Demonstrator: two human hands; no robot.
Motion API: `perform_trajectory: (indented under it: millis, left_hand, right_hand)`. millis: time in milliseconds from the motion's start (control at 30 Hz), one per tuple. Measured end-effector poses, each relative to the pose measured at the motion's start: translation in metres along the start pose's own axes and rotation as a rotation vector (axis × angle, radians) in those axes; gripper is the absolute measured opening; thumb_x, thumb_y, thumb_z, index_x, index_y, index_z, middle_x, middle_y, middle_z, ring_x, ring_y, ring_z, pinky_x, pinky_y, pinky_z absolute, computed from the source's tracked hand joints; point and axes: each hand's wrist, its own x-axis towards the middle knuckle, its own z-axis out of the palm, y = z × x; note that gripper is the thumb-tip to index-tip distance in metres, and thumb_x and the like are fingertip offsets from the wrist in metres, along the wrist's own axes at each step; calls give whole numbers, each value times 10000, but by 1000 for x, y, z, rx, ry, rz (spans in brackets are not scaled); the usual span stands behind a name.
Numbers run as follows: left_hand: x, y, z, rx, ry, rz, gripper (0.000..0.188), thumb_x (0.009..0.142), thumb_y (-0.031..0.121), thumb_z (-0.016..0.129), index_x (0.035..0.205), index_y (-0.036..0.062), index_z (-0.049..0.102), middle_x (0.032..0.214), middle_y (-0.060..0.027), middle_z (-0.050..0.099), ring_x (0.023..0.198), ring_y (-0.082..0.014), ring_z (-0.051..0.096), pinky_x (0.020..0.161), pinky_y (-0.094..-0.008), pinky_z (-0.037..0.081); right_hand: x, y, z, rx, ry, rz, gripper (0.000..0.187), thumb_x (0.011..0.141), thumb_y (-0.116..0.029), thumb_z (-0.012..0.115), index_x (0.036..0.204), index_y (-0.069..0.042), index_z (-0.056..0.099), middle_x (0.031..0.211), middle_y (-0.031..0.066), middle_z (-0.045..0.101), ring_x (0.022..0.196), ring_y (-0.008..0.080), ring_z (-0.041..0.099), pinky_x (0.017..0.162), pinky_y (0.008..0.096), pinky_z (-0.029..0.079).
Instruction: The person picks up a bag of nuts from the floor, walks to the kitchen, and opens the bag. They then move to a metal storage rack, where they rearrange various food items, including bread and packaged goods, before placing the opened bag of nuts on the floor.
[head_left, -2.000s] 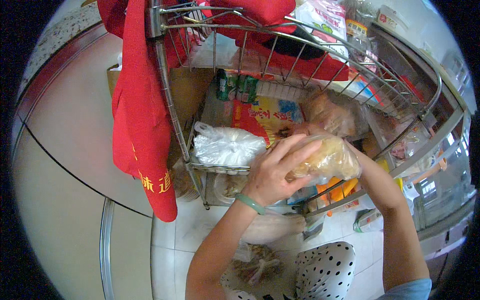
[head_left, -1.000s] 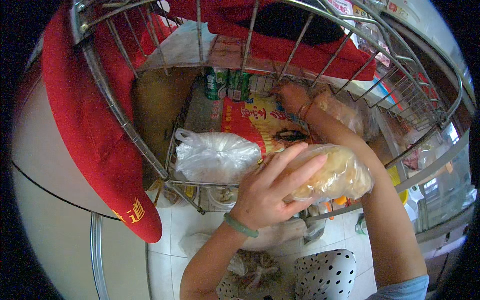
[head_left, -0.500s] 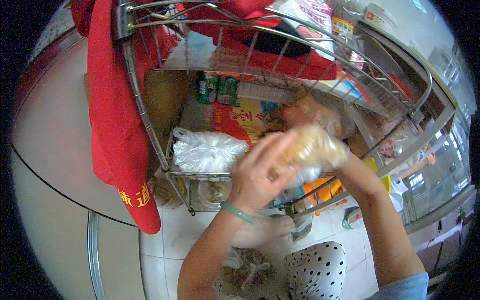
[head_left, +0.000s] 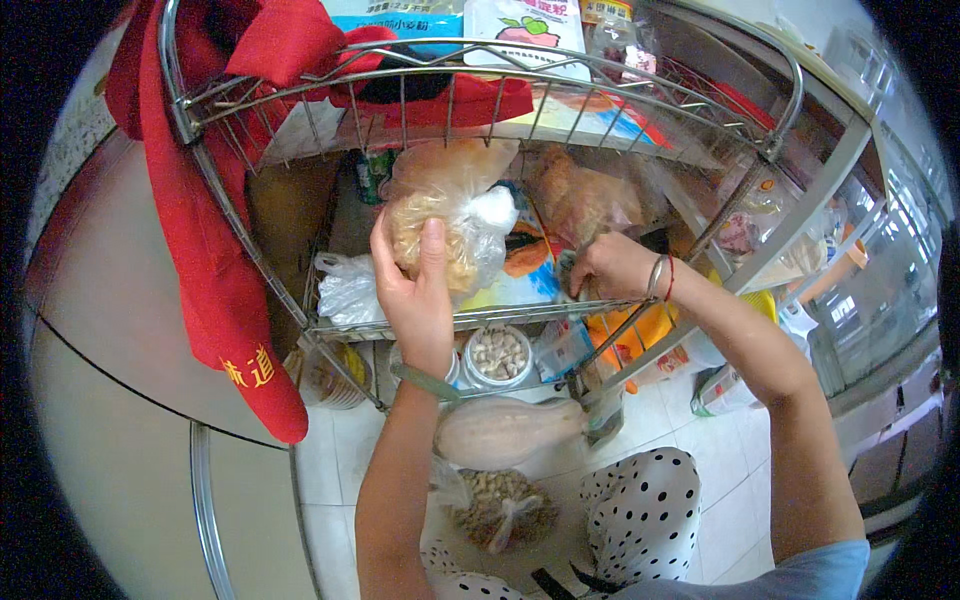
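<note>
In my left hand [head_left: 420, 300] is a clear plastic bag of tan, lumpy contents [head_left: 428, 235], gripped with the thumb toward me, above the middle wire shelf. Another clear bag with a pale orange tint [head_left: 450, 165] sits just behind it. To the right, my right hand [head_left: 615, 268] reaches over the shelf's front rail, its fingers closed around something small and greyish-green that I cannot make out. Behind that hand lies a bag of brownish food [head_left: 590, 195]. A white plastic bag [head_left: 348, 290] rests at the shelf's left end, partly hidden by my left hand.
Along the wire rack's upper rail [head_left: 450, 70] hangs a red cloth [head_left: 200, 250]. Below stand a round tub of pale pieces [head_left: 498, 355] and an orange item [head_left: 630, 340]. On the floor are a large pale bundle [head_left: 510, 432] and a knotted bag of brown bits [head_left: 500, 510].
My left hand has carried the bag of tan contents left over the shelf. My right hand, hidden behind that bag before, now shows at the shelf's right side. The view has shifted.
</note>
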Motion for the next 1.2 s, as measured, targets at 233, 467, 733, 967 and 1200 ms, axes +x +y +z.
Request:
perform_trajectory:
  millis: [233, 467, 733, 967, 1200]
  left_hand:
    - [1, 3, 0, 13, -44, -9, 432, 926, 203, 633, 1281, 16, 473, 1141, -63, 573, 999, -130, 548, 863, -275, 467]
    - [-2, 0, 5, 34, -26, -27, 410, 918, 201, 643, 1258, 22, 499, 1134, -62, 584, 990, -128, 553, 858, -273, 467]
    - [-3, 5, 9, 182, -36, 18, 426, 913, 207, 649, 1257, 8, 496, 1109, -71, 601, 983, -130, 561, 839, -278, 477]
    - [-2, 5, 8, 171, -33, -7, 416, 912, 193, 647, 1253, 4, 503, 1093, -79, 613, 968, -138, 576, 841, -280, 478]
    - [-4, -3, 10, 225, -65, 78, 419, 900, 166, 656, 1253, -7, 509, 1089, -91, 625, 968, -148, 590, 841, -289, 483]
  right_hand:
    - [-19, -3, -1, 152, -47, 220, 210, 736, -136, 692, 942, -135, 735, 870, 69, 712, 789, 259, 670, 711, 345, 515]
    - [-6, 16, 13, 367, -65, 60, 279, 707, -53, 692, 985, -70, 697, 905, 112, 687, 886, 238, 651, 787, 350, 503]
    - [15, -15, -30, 60, -84, 460, 363, 850, -416, 610, 1048, -123, 692, 940, 124, 693, 909, 298, 650, 807, 389, 502]
    - [106, 26, 5, -637, 30, 545, 524, 889, -447, 491, 1355, -208, 500, 1468, 59, 389, 1403, 302, 229, 1059, 624, 213]
    - [120, 83, 20, -577, 92, 717, 500, 964, -434, 369, 1374, -167, 476, 1453, 117, 408, 1370, 350, 296, 1073, 661, 156]
